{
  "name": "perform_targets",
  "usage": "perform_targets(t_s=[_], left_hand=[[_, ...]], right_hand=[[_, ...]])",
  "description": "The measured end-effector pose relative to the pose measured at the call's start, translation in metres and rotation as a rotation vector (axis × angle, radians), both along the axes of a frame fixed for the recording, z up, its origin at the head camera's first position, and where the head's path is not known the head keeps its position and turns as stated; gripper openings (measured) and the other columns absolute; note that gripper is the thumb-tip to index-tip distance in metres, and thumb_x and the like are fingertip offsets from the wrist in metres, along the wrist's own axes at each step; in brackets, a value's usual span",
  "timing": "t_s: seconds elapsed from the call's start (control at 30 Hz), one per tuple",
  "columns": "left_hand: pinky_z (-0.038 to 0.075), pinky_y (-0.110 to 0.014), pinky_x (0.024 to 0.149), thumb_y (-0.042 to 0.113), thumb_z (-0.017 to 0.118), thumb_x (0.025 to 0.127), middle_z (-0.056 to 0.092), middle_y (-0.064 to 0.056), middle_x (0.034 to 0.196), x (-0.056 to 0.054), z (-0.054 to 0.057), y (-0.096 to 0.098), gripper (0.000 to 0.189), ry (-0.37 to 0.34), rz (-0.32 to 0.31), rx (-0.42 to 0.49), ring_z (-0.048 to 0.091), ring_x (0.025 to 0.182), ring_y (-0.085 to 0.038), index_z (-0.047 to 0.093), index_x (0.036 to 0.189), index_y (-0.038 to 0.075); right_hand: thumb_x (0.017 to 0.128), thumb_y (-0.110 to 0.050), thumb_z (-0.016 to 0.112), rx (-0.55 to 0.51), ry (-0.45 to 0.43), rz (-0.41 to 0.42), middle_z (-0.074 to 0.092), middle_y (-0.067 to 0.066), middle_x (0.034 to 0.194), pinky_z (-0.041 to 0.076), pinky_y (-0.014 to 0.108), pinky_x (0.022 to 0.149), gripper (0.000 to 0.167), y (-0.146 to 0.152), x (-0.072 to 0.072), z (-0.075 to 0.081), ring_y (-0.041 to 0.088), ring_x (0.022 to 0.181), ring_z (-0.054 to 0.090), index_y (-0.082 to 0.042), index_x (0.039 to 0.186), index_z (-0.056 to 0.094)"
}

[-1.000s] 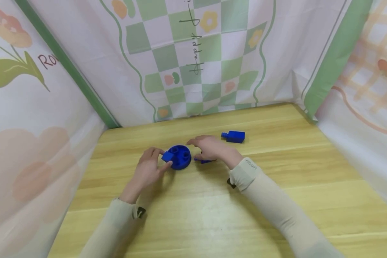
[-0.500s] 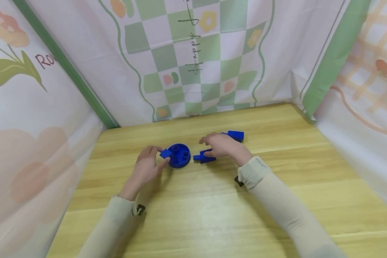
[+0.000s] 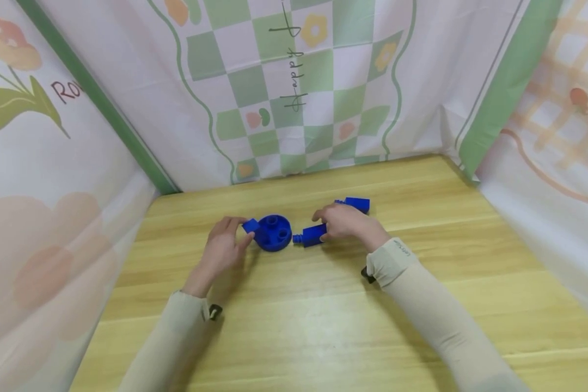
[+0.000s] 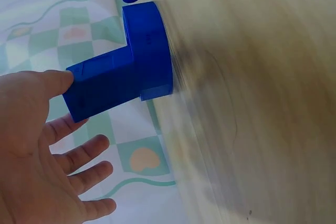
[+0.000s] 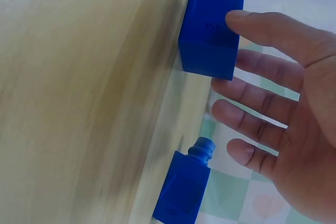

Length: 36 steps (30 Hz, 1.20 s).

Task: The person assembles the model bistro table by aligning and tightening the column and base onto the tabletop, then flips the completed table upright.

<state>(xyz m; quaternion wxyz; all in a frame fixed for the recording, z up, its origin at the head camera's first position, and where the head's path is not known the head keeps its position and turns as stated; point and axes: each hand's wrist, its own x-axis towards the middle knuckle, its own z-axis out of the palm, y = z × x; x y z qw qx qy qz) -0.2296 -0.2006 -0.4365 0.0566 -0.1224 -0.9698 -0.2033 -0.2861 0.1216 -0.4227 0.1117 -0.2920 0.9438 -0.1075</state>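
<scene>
My left hand point(image 3: 219, 245) pinches the top of a blue rectangular block point(image 3: 250, 225) between thumb and fingers. That block stands up from the left part of a round blue base point(image 3: 273, 236), which has raised round sockets inside. In the left wrist view the block point(image 4: 102, 83) meets the base, while the lower fingers spread free. To the right, my right hand point(image 3: 350, 222) grips the far end of a second blue block point(image 3: 313, 235), its ridged neck pointing at the base. In the right wrist view the thumb point(image 5: 257, 24) lies on this block's face, fingers behind it.
A third blue block point(image 3: 359, 204) with a ridged neck lies behind the right hand, partly hidden by it. The wooden table point(image 3: 294, 316) is bordered by a printed cloth point(image 3: 304, 130) at the back and both sides.
My right hand has moved right, from over the second block's neck to its far end, and now grips it there. The left hand keeps its pinch; block and base have shifted slightly.
</scene>
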Motion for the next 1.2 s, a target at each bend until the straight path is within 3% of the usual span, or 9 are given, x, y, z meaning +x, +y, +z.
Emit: perform_targets(t_s=[0.27, 0.4, 0.6, 1.0, 1.2], left_hand=[[0.036, -0.053, 0.114, 0.045, 0.055, 0.101, 0.053, -0.016, 0.139, -0.003, 0.002, -0.001, 0.051, 0.011, 0.007, 0.016, 0.049, 0.131, -0.036, 0.051, 0.138, 0.009], [0.036, -0.053, 0.114, 0.044, 0.053, 0.102, 0.052, -0.017, 0.14, -0.006, 0.003, 0.0, 0.051, 0.021, 0.002, 0.017, 0.049, 0.131, -0.036, 0.051, 0.139, 0.01], [0.034, -0.054, 0.116, 0.045, 0.052, 0.102, 0.05, -0.017, 0.142, -0.007, 0.003, -0.001, 0.053, -0.018, 0.017, 0.045, 0.047, 0.133, -0.037, 0.049, 0.142, 0.01], [0.037, -0.054, 0.113, 0.046, 0.051, 0.102, 0.051, -0.018, 0.14, -0.009, -0.001, -0.003, 0.053, -0.015, 0.005, 0.055, 0.048, 0.132, -0.037, 0.049, 0.142, 0.01], [0.037, -0.054, 0.113, 0.046, 0.051, 0.103, 0.051, -0.018, 0.14, -0.01, -0.005, -0.003, 0.053, -0.015, -0.001, 0.055, 0.048, 0.131, -0.038, 0.048, 0.142, 0.011]], right_hand=[[0.086, -0.023, 0.077, 0.02, -0.003, -0.024, 0.064, 0.006, 0.135, 0.046, 0.049, 0.108, 0.05, 0.001, 0.0, -0.001, 0.032, 0.127, 0.058, -0.016, 0.133, 0.063], [0.086, -0.02, 0.077, 0.015, 0.007, -0.02, 0.067, 0.007, 0.13, 0.049, 0.049, 0.105, 0.046, 0.002, -0.001, -0.003, 0.031, 0.122, 0.061, -0.015, 0.13, 0.065], [0.087, -0.02, 0.076, 0.003, 0.012, 0.001, 0.071, 0.005, 0.118, 0.052, 0.047, 0.099, 0.037, 0.002, -0.002, -0.006, 0.027, 0.111, 0.066, -0.015, 0.123, 0.068], [0.087, -0.028, 0.076, -0.163, -0.02, 0.028, 0.069, -0.001, 0.099, 0.048, 0.04, 0.087, 0.035, 0.009, -0.011, -0.003, 0.017, 0.088, 0.058, -0.017, 0.119, 0.068], [0.088, -0.031, 0.075, -0.251, -0.049, -0.008, 0.071, 0.002, 0.109, 0.053, 0.041, 0.09, 0.037, 0.009, -0.011, -0.001, 0.02, 0.099, 0.065, -0.018, 0.121, 0.066]])
